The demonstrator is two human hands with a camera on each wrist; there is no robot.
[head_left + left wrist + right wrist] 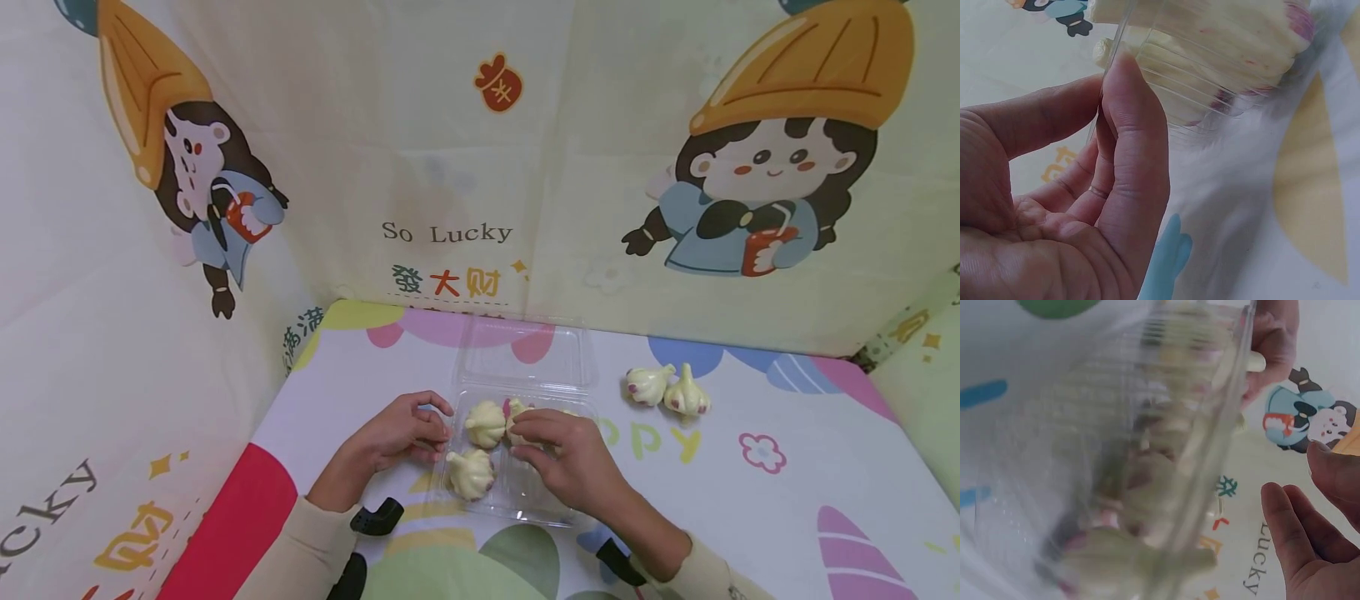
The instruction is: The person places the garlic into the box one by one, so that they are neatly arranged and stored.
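A transparent plastic box [517, 504] with its lid [525, 354] folded back lies on the table. Whitish garlic bulbs with purple patches sit inside, among them one at the back left [486, 423] and one at the front left [471, 473]. At the box's left side, my left hand [405, 429] pinches the thin rim [1124, 25] between thumb and finger. My right hand [573, 458] hovers over the right part of the box and covers some bulbs in the head view. In the right wrist view its fingers [1288, 531] stand apart from the thumb, holding nothing.
Two more garlic bulbs, one [649, 385] beside the other [687, 393], lie on the table right of the box. A printed cloth [750, 517] covers the table. Cartoon-printed sheets [585, 208] hang behind and at the sides.
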